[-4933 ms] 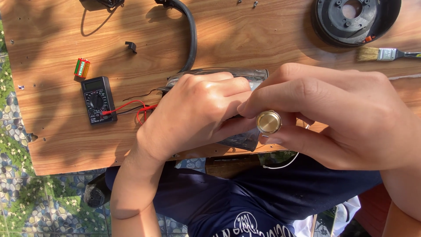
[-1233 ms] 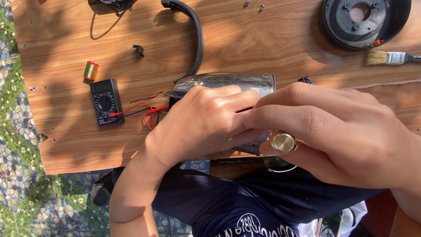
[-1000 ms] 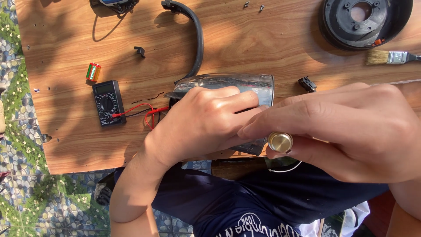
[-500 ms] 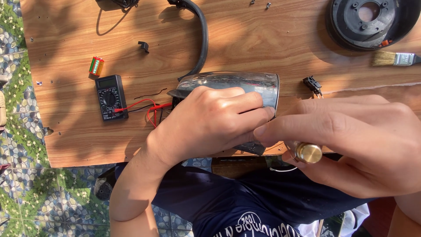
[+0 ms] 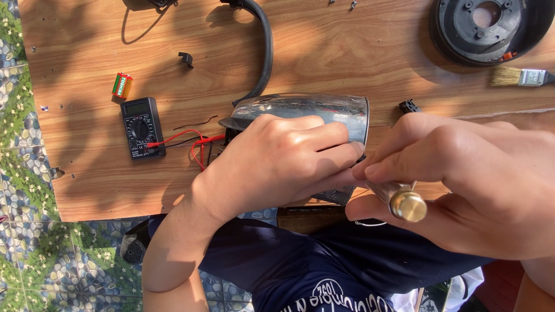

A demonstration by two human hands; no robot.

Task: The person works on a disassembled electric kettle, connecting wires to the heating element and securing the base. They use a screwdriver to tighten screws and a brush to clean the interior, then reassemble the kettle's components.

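The left hand's grip is clamped over the side of the steel kettle body lying on its side on the wooden surface; the right hand pinches a brass-capped screwdriver handle; the polished shell looks light, rigid, slippery, so a broad palm hold suits it.
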